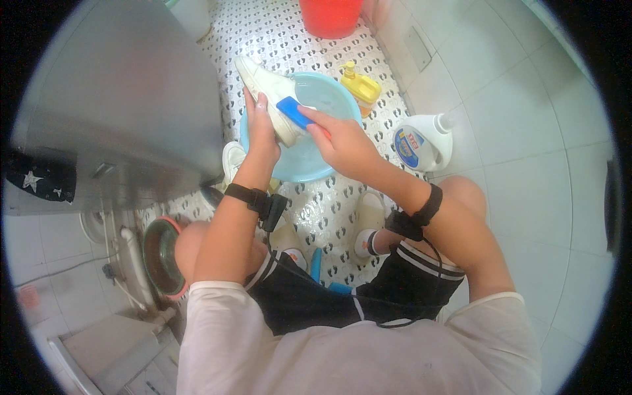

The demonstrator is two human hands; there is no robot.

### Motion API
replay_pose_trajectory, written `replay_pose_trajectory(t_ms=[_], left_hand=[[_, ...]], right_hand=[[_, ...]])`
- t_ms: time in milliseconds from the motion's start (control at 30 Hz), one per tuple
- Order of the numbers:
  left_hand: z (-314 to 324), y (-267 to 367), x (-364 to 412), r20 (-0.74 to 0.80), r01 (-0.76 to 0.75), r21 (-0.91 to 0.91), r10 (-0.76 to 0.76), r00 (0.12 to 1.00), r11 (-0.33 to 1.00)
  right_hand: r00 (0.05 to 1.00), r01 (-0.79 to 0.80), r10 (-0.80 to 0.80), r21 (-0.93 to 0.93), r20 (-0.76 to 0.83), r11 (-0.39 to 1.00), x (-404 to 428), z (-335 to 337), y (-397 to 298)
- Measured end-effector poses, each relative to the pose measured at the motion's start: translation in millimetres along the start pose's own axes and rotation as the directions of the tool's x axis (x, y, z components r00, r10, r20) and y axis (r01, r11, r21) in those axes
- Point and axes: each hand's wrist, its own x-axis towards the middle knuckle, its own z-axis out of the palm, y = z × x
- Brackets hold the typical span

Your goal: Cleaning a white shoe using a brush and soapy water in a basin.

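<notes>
My left hand (261, 123) grips a white shoe (264, 81) by its sole side, tilted with the toe up and to the left. In my right hand (345, 143) is a blue brush (292, 111), which lies against the side of the shoe near the heel; its bristles are hidden. Both hands are over a light blue plastic basin (340, 94) on the floor, with water in it. A second white shoe (232, 158) stands left of the basin, partly behind my left forearm.
Right of the basin stand a yellow pump bottle (363, 91) and a white detergent bottle (424, 140) by the tiled wall. A red bucket (331, 17) is ahead. A metal-grey cabinet or appliance (123, 89) rises at left, with a green-and-pink basin (163, 256) lower down.
</notes>
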Motion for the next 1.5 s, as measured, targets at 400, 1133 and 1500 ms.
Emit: replay_pose_trajectory(t_ms=[400, 1133, 1500], left_hand=[[3, -32, 1, 0.259, -0.037, 0.081, 0.015, 0.966, 0.996], [6, -29, -3, 0.439, -0.036, 0.127, -0.023, 0.898, 0.991], [-4, -33, 6, 0.384, -0.005, 0.288, -0.111, 0.917, 0.958]], right_hand=[[0.994, 0.104, -0.110, -0.171, -0.026, 0.980, 24, -4, 32], [0.994, 0.032, -0.066, -0.328, -0.092, 0.944, 49, -38, 19], [0.993, 0.018, -0.055, -0.333, -0.100, 0.943, 44, -29, 23]])
